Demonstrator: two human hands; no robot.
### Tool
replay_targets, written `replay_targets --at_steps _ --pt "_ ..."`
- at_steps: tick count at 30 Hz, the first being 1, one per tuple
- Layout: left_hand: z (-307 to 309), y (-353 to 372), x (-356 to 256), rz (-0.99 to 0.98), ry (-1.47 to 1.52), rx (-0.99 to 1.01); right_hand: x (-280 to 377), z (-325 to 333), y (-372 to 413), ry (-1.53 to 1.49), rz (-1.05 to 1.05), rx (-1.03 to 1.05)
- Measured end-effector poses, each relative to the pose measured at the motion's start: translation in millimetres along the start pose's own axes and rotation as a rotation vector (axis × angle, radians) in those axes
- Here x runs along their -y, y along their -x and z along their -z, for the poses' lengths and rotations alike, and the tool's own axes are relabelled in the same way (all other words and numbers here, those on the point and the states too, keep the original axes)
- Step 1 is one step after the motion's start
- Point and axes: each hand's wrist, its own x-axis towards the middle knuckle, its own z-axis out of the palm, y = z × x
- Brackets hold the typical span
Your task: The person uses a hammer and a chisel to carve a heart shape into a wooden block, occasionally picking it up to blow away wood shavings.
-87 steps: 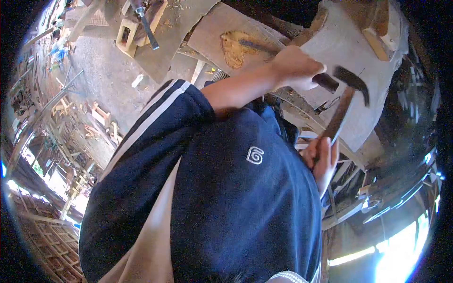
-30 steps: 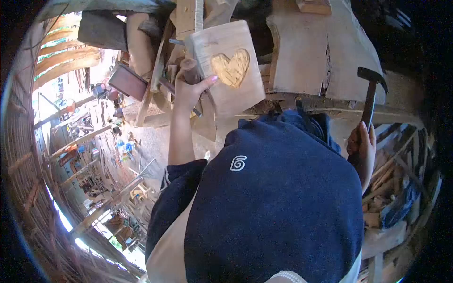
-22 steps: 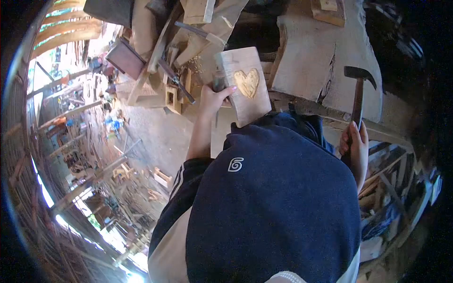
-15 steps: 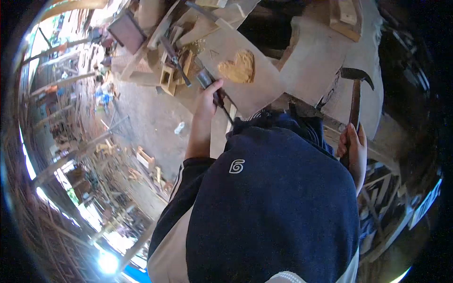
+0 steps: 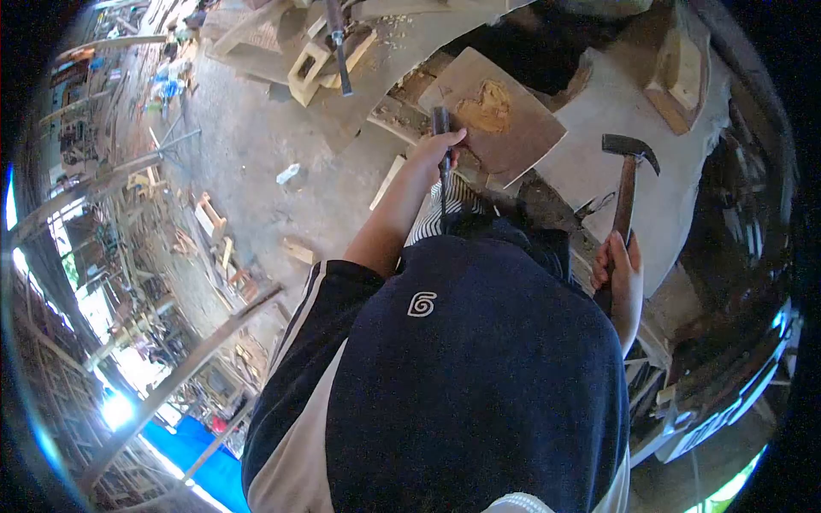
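My left hand (image 5: pixel 438 154) is closed around a chisel (image 5: pixel 440 121), its dark handle end pointing away from me and its thin shaft toward my body. The thumb of that hand lies at the near left edge of a brown wooden board (image 5: pixel 534 135). Cut into the board is a pale, rough-surfaced heart-like shape (image 5: pixel 486 107). On the right, my right hand (image 5: pixel 623 272) grips a hammer (image 5: pixel 627 192) by its wooden handle, head up and apart from the board.
Another chisel-like tool (image 5: pixel 339 51) lies by a slotted wood block (image 5: pixel 310 68) at the upper left. A second wood block (image 5: pixel 680 81) rests on the pale slab (image 5: pixel 590 141) at right. Wood pieces (image 5: pixel 209 218) are scattered over the floor (image 5: pixel 256 171).
The board has turned and tilted, and its wood debris has shifted. My left hand has moved right and up with the chisel, now beside the board. The hammer has shifted slightly left.
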Motion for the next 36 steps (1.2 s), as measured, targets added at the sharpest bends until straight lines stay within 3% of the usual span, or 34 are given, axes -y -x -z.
replay_targets --at_steps 6,9,16,19,21,23,25,26,28,30,32,36 --pt "-1.5 1.8 0.1 -0.146 0.064 -0.065 2.7 -15.7 -11.4 0.036 -0.043 0.053" --pt "14.0 -7.7 -7.0 -0.131 0.133 -0.071 7.4 -23.0 -16.3 0.017 -0.024 0.138" --pt "7.3 7.2 -11.7 -0.058 0.255 -0.083 6.0 -26.6 -25.5 0.084 -0.014 0.124" --pt "-5.4 22.6 -15.4 -0.101 0.201 -0.25 9.0 -29.2 -22.8 0.09 -0.015 0.108" --pt "-4.3 34.6 -18.0 -0.521 0.23 -0.416 8.9 -28.7 -20.6 0.053 -0.05 0.073" --pt "-6.7 61.4 -37.4 -0.555 0.213 -0.381 8.6 -27.7 -16.7 0.043 -0.059 0.031" --pt "-19.7 89.8 -60.4 -0.744 -0.414 -0.376 11.3 -28.4 -11.4 0.037 -0.063 -0.005" --pt "-32.6 98.6 -67.5 -0.765 -0.551 -0.263 14.5 -30.4 -8.3 0.034 -0.078 -0.061" --pt "-66.7 98.6 -76.0 -1.235 -0.803 0.002 13.9 -32.5 -5.2 0.033 -0.096 -0.105" --pt "-107.3 108.1 -91.9 -1.215 -1.32 0.126 10.8 -27.7 -2.3 -0.047 -0.062 -0.116" --pt "-139.4 81.9 -84.2 -1.252 -1.341 0.397 14.2 -33.2 5.2 -0.034 -0.044 -0.139" --pt "-182.6 65.5 -74.6 -1.353 -1.318 0.493 8.7 -35.2 24.9 -0.1 -0.047 -0.248"
